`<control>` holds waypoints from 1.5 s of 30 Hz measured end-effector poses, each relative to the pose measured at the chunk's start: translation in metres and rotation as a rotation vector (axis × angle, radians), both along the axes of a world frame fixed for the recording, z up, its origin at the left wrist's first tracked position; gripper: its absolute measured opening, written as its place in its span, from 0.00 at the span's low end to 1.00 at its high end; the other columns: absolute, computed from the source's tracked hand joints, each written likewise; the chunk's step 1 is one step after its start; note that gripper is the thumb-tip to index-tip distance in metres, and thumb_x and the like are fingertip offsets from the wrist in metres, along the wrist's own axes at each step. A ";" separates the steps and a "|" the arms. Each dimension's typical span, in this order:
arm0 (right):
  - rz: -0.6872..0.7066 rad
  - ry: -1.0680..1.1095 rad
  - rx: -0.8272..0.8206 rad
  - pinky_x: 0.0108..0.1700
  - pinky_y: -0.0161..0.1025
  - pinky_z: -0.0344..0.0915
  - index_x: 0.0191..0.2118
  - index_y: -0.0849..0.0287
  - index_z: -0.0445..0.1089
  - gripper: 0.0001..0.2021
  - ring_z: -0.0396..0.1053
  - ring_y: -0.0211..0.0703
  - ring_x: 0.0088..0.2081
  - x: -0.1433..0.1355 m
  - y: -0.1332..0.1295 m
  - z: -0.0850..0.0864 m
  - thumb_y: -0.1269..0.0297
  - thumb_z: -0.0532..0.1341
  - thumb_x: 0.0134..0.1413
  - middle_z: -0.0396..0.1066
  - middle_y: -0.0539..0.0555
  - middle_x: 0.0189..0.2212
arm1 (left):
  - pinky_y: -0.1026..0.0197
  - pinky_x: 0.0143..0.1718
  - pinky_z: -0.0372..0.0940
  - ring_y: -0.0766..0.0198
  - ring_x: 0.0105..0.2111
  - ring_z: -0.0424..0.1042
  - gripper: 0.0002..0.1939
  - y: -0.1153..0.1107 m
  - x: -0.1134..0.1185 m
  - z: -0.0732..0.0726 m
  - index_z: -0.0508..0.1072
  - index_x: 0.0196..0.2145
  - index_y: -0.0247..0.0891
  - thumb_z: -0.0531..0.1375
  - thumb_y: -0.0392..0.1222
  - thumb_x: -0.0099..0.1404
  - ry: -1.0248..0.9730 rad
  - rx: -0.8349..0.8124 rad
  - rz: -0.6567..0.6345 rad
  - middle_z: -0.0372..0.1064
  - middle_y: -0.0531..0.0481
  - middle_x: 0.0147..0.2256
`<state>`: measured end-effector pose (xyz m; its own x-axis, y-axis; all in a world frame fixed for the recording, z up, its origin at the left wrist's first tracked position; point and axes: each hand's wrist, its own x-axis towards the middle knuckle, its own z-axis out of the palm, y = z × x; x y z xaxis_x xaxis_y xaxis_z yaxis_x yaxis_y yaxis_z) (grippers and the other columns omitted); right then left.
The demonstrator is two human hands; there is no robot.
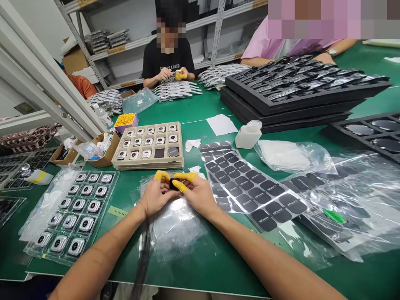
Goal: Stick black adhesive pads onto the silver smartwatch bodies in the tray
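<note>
Yellow finger cots cover some fingertips of both my hands. A small smartwatch without a strap (173,184), its dark face showing, is pinched between them above the plastic bags. My left hand (156,195) is closed on its left side. From the right, my right hand (197,192) grips it too, with the thumb over the edge; the fingers hide most of its body. Clear plastic bags (178,223) lie beneath my hands. Just beyond them stands a beige tray (148,166) of watch bodies in compartments. Sheets of black square stickers (245,181) lie to the right.
A clear tray of watch bodies (96,227) lies left. Behind are a box of yellow finger cots (136,121), a cardboard box (108,156) and a white bottle (248,136). Stacked black foam trays (265,104) stand back right. Two people sit across the green table (125,264).
</note>
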<state>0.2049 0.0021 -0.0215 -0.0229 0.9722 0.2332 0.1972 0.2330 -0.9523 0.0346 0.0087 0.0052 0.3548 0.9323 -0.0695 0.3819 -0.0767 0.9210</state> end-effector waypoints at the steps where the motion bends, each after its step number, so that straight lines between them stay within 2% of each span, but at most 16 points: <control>1: -0.017 -0.030 0.031 0.38 0.42 0.73 0.44 0.53 0.79 0.10 0.74 0.42 0.33 -0.001 -0.002 0.001 0.60 0.65 0.56 0.78 0.54 0.36 | 0.61 0.33 0.69 0.61 0.30 0.75 0.17 0.000 -0.001 -0.002 0.73 0.37 0.37 0.71 0.47 0.55 -0.028 -0.045 0.010 0.73 0.49 0.28; 5: -0.082 -0.102 0.185 0.46 0.47 0.72 0.36 0.50 0.80 0.05 0.73 0.47 0.44 -0.001 -0.009 0.011 0.63 0.65 0.56 0.77 0.54 0.39 | 0.61 0.33 0.70 0.62 0.30 0.76 0.28 -0.002 -0.003 -0.002 0.72 0.48 0.39 0.73 0.43 0.51 -0.151 -0.137 0.064 0.76 0.50 0.29; 7: -0.057 -0.049 0.162 0.44 0.46 0.72 0.35 0.50 0.79 0.05 0.73 0.47 0.44 0.004 -0.009 0.018 0.61 0.65 0.56 0.76 0.55 0.39 | 0.60 0.35 0.71 0.62 0.32 0.77 0.30 -0.003 -0.003 -0.002 0.71 0.50 0.38 0.74 0.42 0.50 -0.239 -0.170 0.109 0.77 0.49 0.32; 10: 0.247 0.008 -0.065 0.35 0.42 0.72 0.39 0.53 0.78 0.09 0.73 0.43 0.33 0.020 -0.006 0.028 0.57 0.65 0.56 0.75 0.52 0.32 | 0.60 0.39 0.72 0.61 0.35 0.78 0.32 0.000 -0.003 -0.004 0.71 0.50 0.38 0.75 0.40 0.48 -0.345 -0.221 0.191 0.78 0.47 0.37; 12: 0.430 -0.151 -0.188 0.30 0.40 0.69 0.46 0.53 0.76 0.13 0.70 0.41 0.28 0.032 -0.003 0.032 0.58 0.66 0.55 0.75 0.50 0.28 | 0.60 0.40 0.73 0.61 0.36 0.79 0.33 0.002 -0.003 -0.006 0.70 0.49 0.38 0.75 0.39 0.47 -0.355 -0.247 0.219 0.78 0.46 0.38; 13: 0.418 -0.292 -0.181 0.30 0.40 0.68 0.48 0.53 0.76 0.14 0.70 0.42 0.28 0.037 -0.001 0.033 0.59 0.66 0.55 0.75 0.51 0.29 | 0.59 0.41 0.73 0.61 0.37 0.79 0.33 0.003 -0.003 -0.008 0.70 0.49 0.38 0.75 0.39 0.47 -0.348 -0.254 0.222 0.78 0.47 0.38; 15: 0.202 -0.558 -0.043 0.34 0.42 0.69 0.48 0.53 0.76 0.14 0.72 0.46 0.35 0.046 0.005 0.029 0.60 0.65 0.56 0.76 0.54 0.35 | 0.58 0.41 0.73 0.60 0.37 0.79 0.32 0.004 -0.004 -0.011 0.71 0.50 0.38 0.75 0.38 0.48 -0.326 -0.256 0.207 0.78 0.46 0.37; 17: -0.052 -0.681 0.131 0.41 0.46 0.69 0.47 0.53 0.77 0.13 0.72 0.50 0.43 0.052 0.012 0.022 0.59 0.63 0.58 0.75 0.57 0.41 | 0.58 0.41 0.73 0.59 0.38 0.79 0.31 0.004 -0.005 -0.012 0.72 0.51 0.38 0.74 0.39 0.50 -0.306 -0.239 0.184 0.78 0.45 0.38; 19: -0.156 -0.718 0.216 0.46 0.48 0.68 0.47 0.53 0.77 0.13 0.70 0.51 0.47 0.055 0.019 0.013 0.57 0.63 0.60 0.75 0.57 0.43 | 0.57 0.42 0.73 0.59 0.38 0.79 0.30 0.004 -0.005 -0.012 0.72 0.51 0.38 0.73 0.39 0.50 -0.295 -0.228 0.172 0.78 0.45 0.39; 24: -0.067 -0.796 0.227 0.45 0.47 0.68 0.39 0.52 0.79 0.08 0.70 0.49 0.42 0.053 0.022 0.003 0.62 0.61 0.62 0.77 0.53 0.37 | 0.59 0.41 0.72 0.60 0.37 0.79 0.36 0.005 -0.006 -0.008 0.68 0.57 0.40 0.73 0.40 0.52 -0.315 -0.257 0.161 0.77 0.47 0.36; 27: -0.031 -0.680 0.347 0.45 0.46 0.68 0.42 0.53 0.78 0.08 0.71 0.47 0.40 0.049 0.018 0.007 0.63 0.60 0.63 0.77 0.53 0.36 | 0.59 0.41 0.72 0.61 0.36 0.78 0.33 0.005 -0.005 -0.008 0.70 0.55 0.39 0.72 0.40 0.52 -0.331 -0.256 0.150 0.77 0.46 0.36; 33: -0.233 -0.800 0.385 0.50 0.57 0.63 0.44 0.56 0.77 0.10 0.69 0.56 0.45 0.042 0.010 0.010 0.61 0.61 0.61 0.76 0.61 0.44 | 0.59 0.44 0.70 0.64 0.37 0.77 0.33 0.012 -0.008 -0.005 0.72 0.50 0.40 0.75 0.36 0.46 -0.596 -0.311 0.240 0.77 0.49 0.39; 35: -0.207 -0.752 0.342 0.50 0.55 0.64 0.45 0.56 0.76 0.10 0.69 0.55 0.46 0.032 0.007 0.011 0.61 0.61 0.61 0.76 0.60 0.44 | 0.60 0.45 0.70 0.67 0.35 0.76 0.31 0.017 -0.010 -0.002 0.72 0.48 0.40 0.75 0.35 0.45 -0.735 -0.393 0.277 0.76 0.52 0.37; 37: -0.072 -0.709 0.259 0.49 0.51 0.65 0.48 0.55 0.74 0.12 0.70 0.53 0.45 0.014 0.004 0.014 0.60 0.60 0.61 0.77 0.57 0.43 | 0.61 0.45 0.70 0.70 0.32 0.75 0.28 0.021 -0.013 0.001 0.72 0.44 0.39 0.75 0.35 0.45 -0.851 -0.462 0.299 0.75 0.54 0.35; 40: 0.061 -0.823 0.169 0.47 0.50 0.64 0.51 0.55 0.72 0.16 0.69 0.55 0.45 -0.018 -0.002 0.020 0.57 0.60 0.61 0.77 0.59 0.43 | 0.61 0.46 0.69 0.71 0.30 0.74 0.27 0.023 -0.016 0.006 0.72 0.43 0.38 0.75 0.35 0.45 -0.932 -0.466 0.312 0.74 0.55 0.33; 45: -0.002 -0.979 0.165 0.41 0.48 0.59 0.48 0.57 0.73 0.13 0.67 0.57 0.42 -0.043 -0.007 0.019 0.57 0.60 0.61 0.76 0.60 0.39 | 0.56 0.49 0.68 0.68 0.34 0.75 0.30 0.023 -0.023 0.013 0.70 0.46 0.41 0.74 0.35 0.46 -0.878 -0.342 0.278 0.75 0.55 0.36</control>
